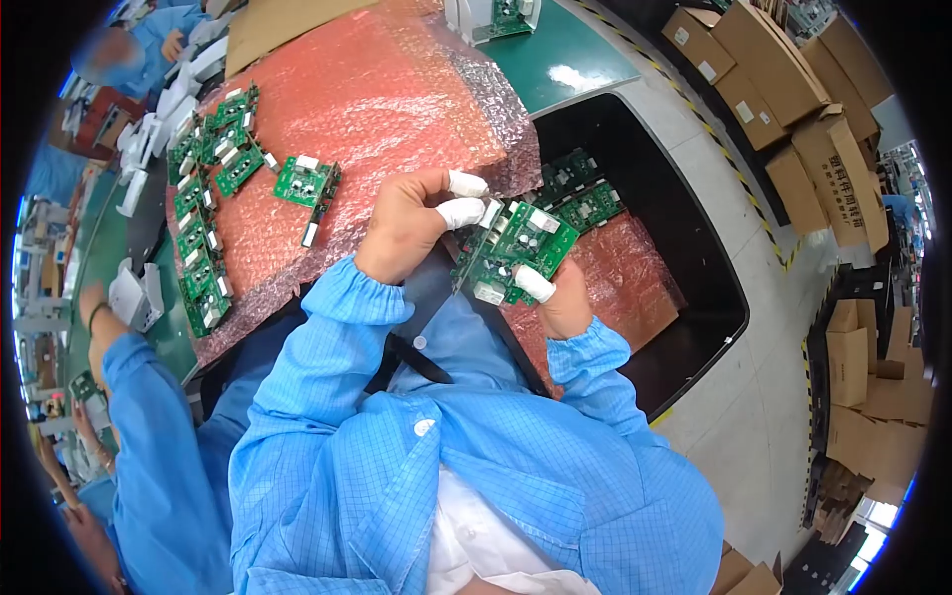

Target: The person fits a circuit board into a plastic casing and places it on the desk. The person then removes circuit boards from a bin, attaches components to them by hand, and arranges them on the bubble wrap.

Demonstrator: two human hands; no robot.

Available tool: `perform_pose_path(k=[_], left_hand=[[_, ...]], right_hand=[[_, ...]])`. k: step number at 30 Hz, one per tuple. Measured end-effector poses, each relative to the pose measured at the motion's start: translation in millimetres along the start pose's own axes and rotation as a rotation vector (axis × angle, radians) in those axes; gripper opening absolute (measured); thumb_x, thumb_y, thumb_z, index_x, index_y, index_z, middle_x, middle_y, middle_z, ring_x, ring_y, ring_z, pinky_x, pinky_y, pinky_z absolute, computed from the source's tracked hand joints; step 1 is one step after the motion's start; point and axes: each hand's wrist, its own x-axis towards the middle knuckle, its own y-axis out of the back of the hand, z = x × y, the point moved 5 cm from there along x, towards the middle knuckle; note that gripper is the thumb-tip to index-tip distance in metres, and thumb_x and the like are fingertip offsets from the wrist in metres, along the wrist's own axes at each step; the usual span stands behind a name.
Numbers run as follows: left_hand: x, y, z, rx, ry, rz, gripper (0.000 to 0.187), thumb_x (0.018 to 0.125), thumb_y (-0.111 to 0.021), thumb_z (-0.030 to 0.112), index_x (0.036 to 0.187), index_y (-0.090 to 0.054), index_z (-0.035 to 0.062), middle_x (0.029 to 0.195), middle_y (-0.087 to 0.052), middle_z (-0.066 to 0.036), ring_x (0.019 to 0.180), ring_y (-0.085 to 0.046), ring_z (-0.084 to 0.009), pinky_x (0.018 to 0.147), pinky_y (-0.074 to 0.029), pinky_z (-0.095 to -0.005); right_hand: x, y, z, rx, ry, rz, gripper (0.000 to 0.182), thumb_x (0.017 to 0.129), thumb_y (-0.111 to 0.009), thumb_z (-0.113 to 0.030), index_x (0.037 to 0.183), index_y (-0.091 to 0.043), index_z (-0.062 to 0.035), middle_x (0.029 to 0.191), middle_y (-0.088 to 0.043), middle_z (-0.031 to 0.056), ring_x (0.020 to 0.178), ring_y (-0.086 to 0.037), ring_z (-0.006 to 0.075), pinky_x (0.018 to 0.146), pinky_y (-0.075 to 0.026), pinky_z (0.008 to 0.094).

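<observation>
Blue sleeves [397,416] lead up to both hands, the left hand [412,223] and right hand [560,302] each closed in a grip on the edges of a green circuit board [516,253] (light, stiff, likely fragile, best held by its rim) above the pink bubble wrap [377,109] on the surface.

Stacked cardboard boxes [783,89] line a grey floor [754,397] beside the green workbench [560,55].

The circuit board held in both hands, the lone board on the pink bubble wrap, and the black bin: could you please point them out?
circuit board [516,246], head view, green face.
lone board [305,182], head view, centre.
black bin [709,297], head view, dark inner wall.
</observation>
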Motion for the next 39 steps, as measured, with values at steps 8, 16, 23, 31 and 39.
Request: perform_pose_path(k=[8,16,23,31,39], left_hand=[[4,-10,8,0.214,-0.136,0.077,0.030,0.077,-0.064,-0.002,0.106,-0.058,-0.0043,0.091,-0.065,-0.010,0.083,-0.061,-0.0135,0.076,-0.049,-0.0257],[19,-13,3,0.195,-0.141,0.030,0.030,0.077,-0.062,-0.003,0.107,-0.058,-0.0032,0.083,-0.065,-0.006,0.073,-0.059,-0.0078,0.065,-0.048,-0.0217],[37,-25,2,0.298,-0.128,-0.008,0.028,0.075,-0.061,-0.005,0.103,-0.058,-0.0026,0.080,-0.063,-0.004,0.072,-0.058,-0.0078,0.065,-0.048,-0.0214],[129,-40,56,0.811,-0.391,0.156,0.026,0.076,-0.062,0.001,0.101,-0.058,-0.0029,0.084,-0.063,-0.006,0.076,-0.060,-0.0122,0.066,-0.048,-0.0253],[136,-89,33,0.273,-0.135,-0.237,0.030,0.078,-0.062,0.001,0.107,-0.056,-0.0041,0.088,-0.063,-0.006,0.077,-0.058,-0.0112,0.071,-0.048,-0.0247]], right_hand=[[7,10,-4,0.021,0.001,0.020,0.049,0.074,-0.063,0.005,0.120,-0.045,0.0019,0.110,-0.057,0.0117,0.097,-0.059,0.0231,0.083,-0.051,0.0377],[15,19,-5,0.071,-0.004,-0.032,0.049,0.076,-0.061,0.004,0.121,-0.044,0.0015,0.113,-0.056,0.0123,0.099,-0.058,0.0235,0.085,-0.050,0.0379],[20,32,-8,0.101,-0.016,-0.027,0.043,0.077,-0.066,-0.006,0.116,-0.050,-0.0006,0.106,-0.060,0.0069,0.092,-0.059,0.0160,0.079,-0.049,0.0308],[27,54,-19,0.189,0.055,-0.090,0.043,0.081,-0.062,-0.008,0.121,-0.047,-0.0015,0.113,-0.056,0.0081,0.100,-0.056,0.0192,0.085,-0.048,0.0355],[26,64,-33,0.273,0.167,-0.056,0.043,0.082,-0.061,-0.008,0.121,-0.046,-0.0009,0.114,-0.056,0.0086,0.102,-0.056,0.0199,0.088,-0.046,0.0369]])
